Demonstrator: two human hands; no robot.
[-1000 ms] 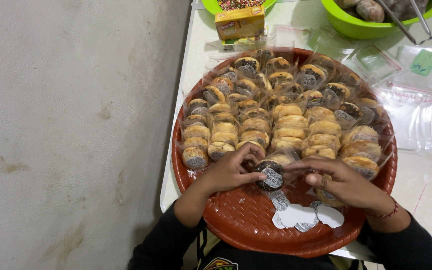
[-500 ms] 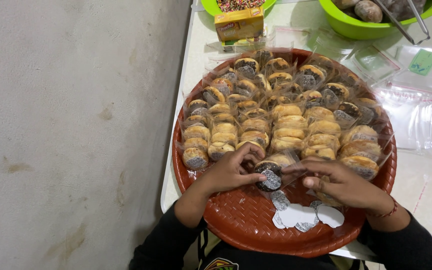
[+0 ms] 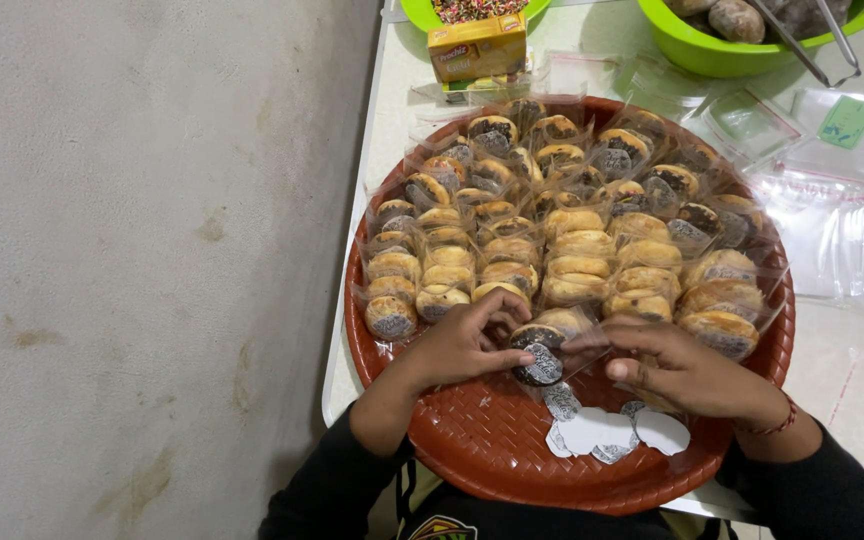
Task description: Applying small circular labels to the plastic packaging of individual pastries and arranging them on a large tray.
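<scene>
A round red woven tray [image 3: 472, 440] carries rows of round pastries [image 3: 577, 245], each wrapped in clear plastic. Both hands meet over the tray's near middle on one wrapped pastry [image 3: 540, 352] with a dark top and a round label. My left hand [image 3: 462, 343] pinches its left side with thumb and fingers. From the right, my right hand [image 3: 680, 368] grips the clear wrapper. A small heap of loose round white labels [image 3: 607, 430] lies on the tray just below my hands.
The tray overhangs the near-left corner of a white table [image 3: 857, 375] beside a grey concrete wall [image 3: 142, 250]. Empty clear bags [image 3: 832, 215] lie at the right. A yellow box [image 3: 477, 48], a green bowl of sprinkles [image 3: 422, 12] and a green bowl [image 3: 742, 50] with metal tongs stand at the back.
Both hands stay on the same wrapped pastry. The fingers shift slightly on it and its label; the tray and rows have not moved.
</scene>
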